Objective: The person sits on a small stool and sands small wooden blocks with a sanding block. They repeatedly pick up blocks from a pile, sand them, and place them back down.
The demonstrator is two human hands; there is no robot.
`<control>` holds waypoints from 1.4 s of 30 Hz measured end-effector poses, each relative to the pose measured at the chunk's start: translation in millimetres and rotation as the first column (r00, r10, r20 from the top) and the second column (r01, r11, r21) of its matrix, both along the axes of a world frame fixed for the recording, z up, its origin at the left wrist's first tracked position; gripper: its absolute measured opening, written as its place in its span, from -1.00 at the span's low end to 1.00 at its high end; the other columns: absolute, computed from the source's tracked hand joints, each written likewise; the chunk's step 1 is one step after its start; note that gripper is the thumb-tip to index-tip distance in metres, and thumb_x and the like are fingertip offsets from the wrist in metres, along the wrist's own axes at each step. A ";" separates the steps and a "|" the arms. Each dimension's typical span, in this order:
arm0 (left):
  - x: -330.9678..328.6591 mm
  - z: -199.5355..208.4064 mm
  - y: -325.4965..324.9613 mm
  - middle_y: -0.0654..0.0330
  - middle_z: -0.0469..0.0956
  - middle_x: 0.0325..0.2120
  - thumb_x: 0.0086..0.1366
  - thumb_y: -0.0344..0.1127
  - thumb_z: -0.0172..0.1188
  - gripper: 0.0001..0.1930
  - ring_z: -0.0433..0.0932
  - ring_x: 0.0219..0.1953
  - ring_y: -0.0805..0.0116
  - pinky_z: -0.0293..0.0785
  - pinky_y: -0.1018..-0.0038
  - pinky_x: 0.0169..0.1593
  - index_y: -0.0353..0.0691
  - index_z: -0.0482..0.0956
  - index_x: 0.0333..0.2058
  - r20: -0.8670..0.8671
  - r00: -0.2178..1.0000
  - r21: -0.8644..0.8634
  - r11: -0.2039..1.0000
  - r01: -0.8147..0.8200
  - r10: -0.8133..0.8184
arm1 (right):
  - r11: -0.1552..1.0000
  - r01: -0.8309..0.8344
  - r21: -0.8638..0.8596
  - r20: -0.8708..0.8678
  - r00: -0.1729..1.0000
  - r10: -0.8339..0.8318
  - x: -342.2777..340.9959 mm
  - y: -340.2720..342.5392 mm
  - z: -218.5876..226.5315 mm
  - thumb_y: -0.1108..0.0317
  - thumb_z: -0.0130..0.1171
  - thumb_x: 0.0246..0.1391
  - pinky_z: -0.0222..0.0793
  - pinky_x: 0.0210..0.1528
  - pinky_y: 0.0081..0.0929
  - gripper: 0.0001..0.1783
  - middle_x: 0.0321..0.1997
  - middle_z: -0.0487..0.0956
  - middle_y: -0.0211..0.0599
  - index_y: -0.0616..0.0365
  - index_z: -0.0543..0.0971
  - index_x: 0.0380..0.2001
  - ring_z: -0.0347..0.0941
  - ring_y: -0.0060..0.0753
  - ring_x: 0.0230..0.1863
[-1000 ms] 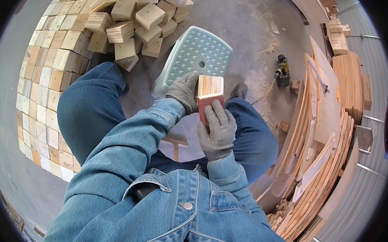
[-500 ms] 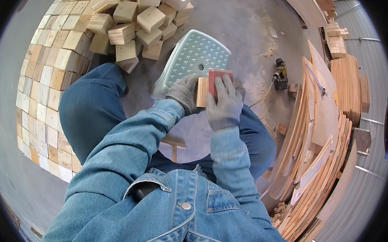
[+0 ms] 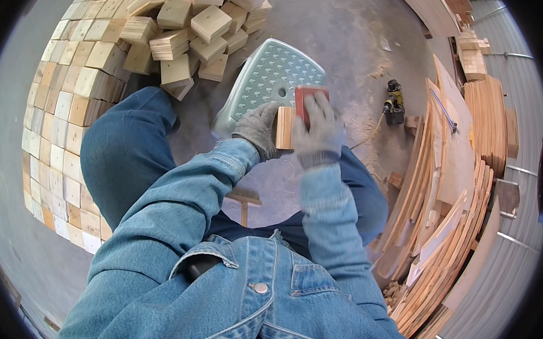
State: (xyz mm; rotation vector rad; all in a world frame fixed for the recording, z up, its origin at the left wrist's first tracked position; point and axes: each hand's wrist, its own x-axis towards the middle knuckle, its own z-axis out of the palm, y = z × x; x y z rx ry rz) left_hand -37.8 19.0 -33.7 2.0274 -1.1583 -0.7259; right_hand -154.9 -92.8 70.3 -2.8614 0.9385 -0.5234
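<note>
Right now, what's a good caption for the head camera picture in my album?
A grey-gloved left hand holds a layered wooden block; the grey-gloved right hand holds a red rectangular pad.

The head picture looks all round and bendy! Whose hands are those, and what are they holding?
They belong to a person, not a machine. A wide camera worn on the head looks down, which makes straight edges bend. The gloved left hand grips a wooden block. The gloved right hand holds a reddish pad beside it. Beyond is a pale green stool. On the floor are wooden blocks to the left, and a power tool and boards to the right.
</note>
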 end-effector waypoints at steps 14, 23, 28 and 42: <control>-1.8 -0.1 0.7 -0.03 0.38 0.37 -0.19 0.29 0.67 0.26 0.41 0.39 -0.09 0.35 0.12 0.47 -0.09 0.25 0.45 0.019 1.000 -0.038 0.999 0.006 -0.006 | 0.996 -0.045 0.075 0.033 0.999 0.043 -99.8 80.3 1.7 0.31 0.47 -0.02 0.39 0.33 0.10 -0.31 0.39 0.53 0.01 0.12 0.61 0.25 0.50 0.19 0.24; 0.2 1.8 1.3 -0.05 0.39 0.35 -0.17 0.28 0.66 0.23 0.42 0.38 -0.09 0.36 0.12 0.47 -0.05 0.26 0.44 0.034 0.999 -0.026 0.999 -0.023 0.024 | 0.997 -0.062 -0.042 0.009 0.998 0.063 -38.3 11.4 -7.6 0.22 0.41 0.02 0.36 0.36 0.14 -0.33 0.40 0.53 -0.04 0.08 0.61 0.25 0.49 0.18 0.26; 0.9 9.9 -4.7 -0.01 0.37 0.37 -0.18 0.28 0.68 0.25 0.42 0.39 -0.07 0.36 0.12 0.47 -0.02 0.24 0.45 -0.019 1.000 0.031 0.999 0.012 -0.011 | 0.970 0.182 0.164 -0.053 0.983 -0.175 20.7 -45.3 -10.5 0.15 0.37 0.09 0.37 0.40 0.06 -0.38 0.44 0.53 -0.12 0.00 0.62 0.25 0.51 0.20 0.29; 1.1 14.1 -1.5 -0.10 0.40 0.34 -0.20 0.20 0.70 0.27 0.44 0.36 -0.14 0.38 0.12 0.45 -0.19 0.23 0.43 0.014 0.999 -0.053 0.998 0.031 -0.030 | 0.988 -0.012 0.157 0.117 0.993 -0.007 -103.2 77.2 -1.5 0.33 0.50 -0.04 0.39 0.35 0.10 -0.30 0.37 0.55 0.07 0.16 0.63 0.24 0.51 0.20 0.24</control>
